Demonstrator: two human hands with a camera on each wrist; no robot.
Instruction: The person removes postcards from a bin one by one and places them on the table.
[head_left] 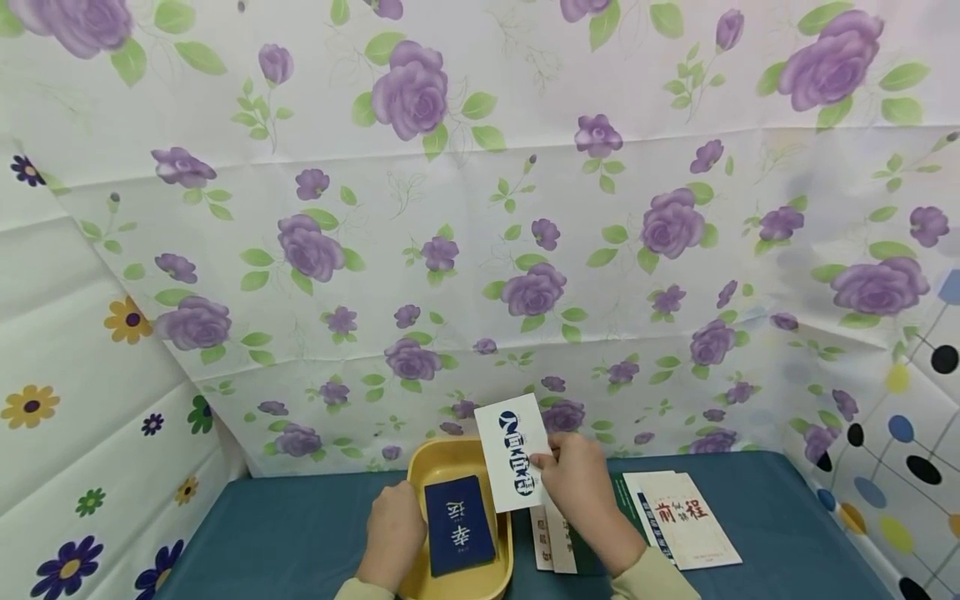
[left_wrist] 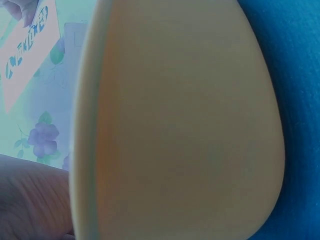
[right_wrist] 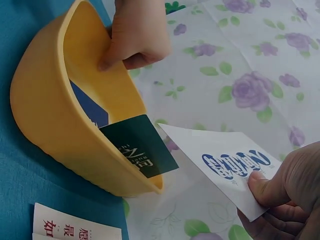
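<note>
My right hand point(head_left: 583, 483) pinches a white card point(head_left: 513, 454) with blue lettering by its right edge, thumb on the printed face. The card is raised over the right side of a yellow plastic basin point(head_left: 446, 462). My left hand point(head_left: 393, 529) grips the basin's left rim, the thumb on the inner wall in the right wrist view. Inside the basin lies a dark blue card point(head_left: 459, 525) with pale characters. A dark green card point(right_wrist: 139, 145) also sits in the basin, its end sticking out past the rim; the white card hides it in the head view.
On the blue-green tabletop point(head_left: 300, 525) right of the basin lie several cards, among them a cream card with red characters point(head_left: 686, 521) and a green one point(head_left: 624, 500). Partly under my right forearm are pale cards point(head_left: 551, 542). A flowered cloth point(head_left: 480, 250) hangs behind the table.
</note>
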